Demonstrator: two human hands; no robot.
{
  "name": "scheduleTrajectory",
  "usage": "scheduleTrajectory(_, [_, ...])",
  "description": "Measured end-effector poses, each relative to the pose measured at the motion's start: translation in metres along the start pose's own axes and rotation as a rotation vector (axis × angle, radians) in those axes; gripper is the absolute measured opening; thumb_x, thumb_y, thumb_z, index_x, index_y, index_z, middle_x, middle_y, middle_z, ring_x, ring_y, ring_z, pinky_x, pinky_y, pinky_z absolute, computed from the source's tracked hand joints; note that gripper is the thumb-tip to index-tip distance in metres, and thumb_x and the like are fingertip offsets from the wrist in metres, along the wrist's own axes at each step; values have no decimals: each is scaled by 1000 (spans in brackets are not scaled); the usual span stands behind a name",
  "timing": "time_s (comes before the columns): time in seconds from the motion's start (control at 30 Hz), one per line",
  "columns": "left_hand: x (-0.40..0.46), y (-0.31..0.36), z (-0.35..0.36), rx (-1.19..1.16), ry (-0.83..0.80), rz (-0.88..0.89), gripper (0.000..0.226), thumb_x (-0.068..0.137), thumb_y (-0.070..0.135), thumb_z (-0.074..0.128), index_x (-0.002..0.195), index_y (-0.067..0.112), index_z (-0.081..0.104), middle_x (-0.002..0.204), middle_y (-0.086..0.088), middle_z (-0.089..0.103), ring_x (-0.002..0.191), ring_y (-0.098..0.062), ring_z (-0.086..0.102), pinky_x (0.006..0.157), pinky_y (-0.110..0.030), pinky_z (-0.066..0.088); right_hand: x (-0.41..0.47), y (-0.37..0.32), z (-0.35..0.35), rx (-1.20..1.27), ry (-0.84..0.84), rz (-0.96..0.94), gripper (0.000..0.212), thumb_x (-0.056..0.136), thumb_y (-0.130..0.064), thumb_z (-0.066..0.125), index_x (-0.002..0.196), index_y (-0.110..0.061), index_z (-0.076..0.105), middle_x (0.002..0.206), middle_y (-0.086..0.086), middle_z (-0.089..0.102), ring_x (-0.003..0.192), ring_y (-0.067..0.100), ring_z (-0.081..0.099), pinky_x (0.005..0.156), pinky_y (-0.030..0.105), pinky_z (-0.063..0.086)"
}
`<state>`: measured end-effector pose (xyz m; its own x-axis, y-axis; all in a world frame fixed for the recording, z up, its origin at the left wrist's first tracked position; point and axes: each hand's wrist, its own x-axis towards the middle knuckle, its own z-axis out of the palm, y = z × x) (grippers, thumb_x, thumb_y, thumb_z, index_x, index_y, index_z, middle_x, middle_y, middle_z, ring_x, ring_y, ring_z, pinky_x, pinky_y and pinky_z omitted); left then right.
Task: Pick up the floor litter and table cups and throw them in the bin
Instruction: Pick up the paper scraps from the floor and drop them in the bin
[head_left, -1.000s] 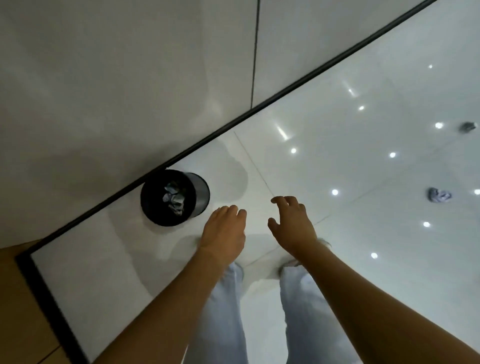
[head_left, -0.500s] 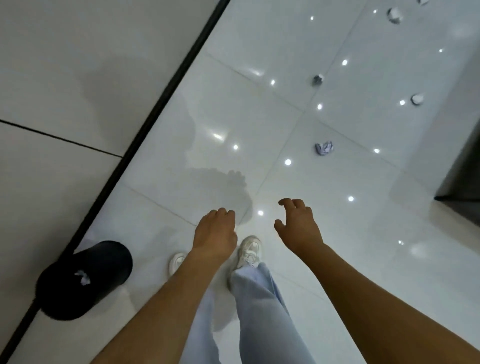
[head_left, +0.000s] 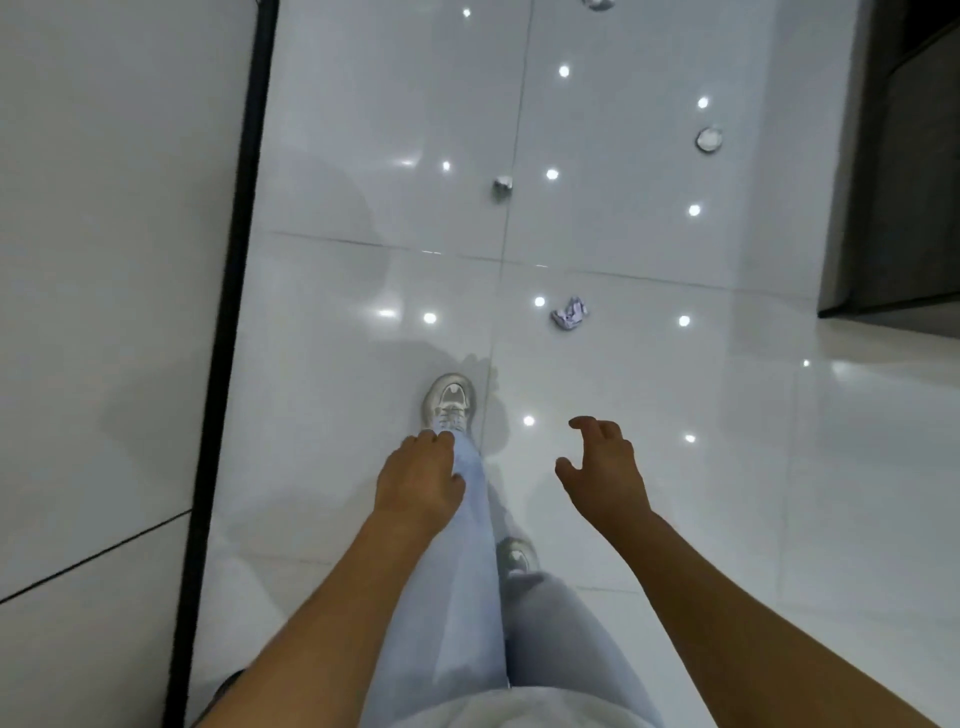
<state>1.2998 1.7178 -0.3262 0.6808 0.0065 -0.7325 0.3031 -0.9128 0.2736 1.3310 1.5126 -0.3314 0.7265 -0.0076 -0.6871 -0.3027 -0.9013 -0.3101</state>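
A crumpled white paper ball (head_left: 569, 313) lies on the glossy white floor ahead of my feet, slightly right. Farther on sit a smaller grey wad (head_left: 502, 187), a round white piece of litter (head_left: 709, 139) at the right, and another scrap (head_left: 597, 4) cut by the top edge. My left hand (head_left: 420, 475) hangs over my leading leg, fingers loosely curled, holding nothing. My right hand (head_left: 602, 467) is stretched forward with relaxed, slightly bent fingers and is empty too. Only a dark sliver at the bottom left edge (head_left: 223, 688) may be the bin.
A white wall (head_left: 104, 312) with a black skirting strip (head_left: 228, 364) runs along the left. Dark furniture (head_left: 904, 182) stands at the right. Ceiling lights reflect as bright dots on the tiles. My shoes and pale trousers fill the lower middle.
The view has swung away from the bin, which slid off the bottom left. I have stepped forward along the wall; the paper ball is nearer. Both hands stay empty.
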Motion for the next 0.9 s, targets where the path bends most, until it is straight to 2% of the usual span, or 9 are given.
scheduleTrajectory(0.23, [100,9,-90,164,-23,63,40,94,30,49,131,14,46,127,-7,51,116,-24,48,89,-33,42,83,-31,-37,144,51,135,50,90,-17,57,138,-16,42,141,10,38,120,31,41,88,34,40])
scheduleTrajectory(0.4, [161,39,-127,298,-79,113,39,94,31,49,130,16,45,127,-5,51,116,-22,49,90,-33,44,133,-22,-64,220,83,196,52,89,-19,58,138,-14,42,139,11,39,117,33,43,90,37,41])
scheduleTrajectory(0.67, [282,90,-128,288,-73,180,43,95,32,50,135,20,43,130,0,50,119,-18,47,88,-28,42,246,17,-66,249,65,282,58,91,-20,58,143,-17,34,146,9,32,126,30,38,90,37,45])
scheduleTrajectory(0.77, [338,94,-115,255,-82,186,44,94,33,51,135,20,44,131,-1,51,118,-18,48,88,-27,41,302,32,-39,264,60,295,60,90,-20,58,144,-16,32,147,8,29,127,29,36,91,37,46])
scheduleTrajectory(0.9, [419,85,-96,210,-33,216,43,91,30,57,132,18,49,129,-5,54,115,-22,51,86,-32,42,384,53,12,251,7,338,64,87,-17,58,144,-17,29,145,10,30,124,32,35,84,38,44])
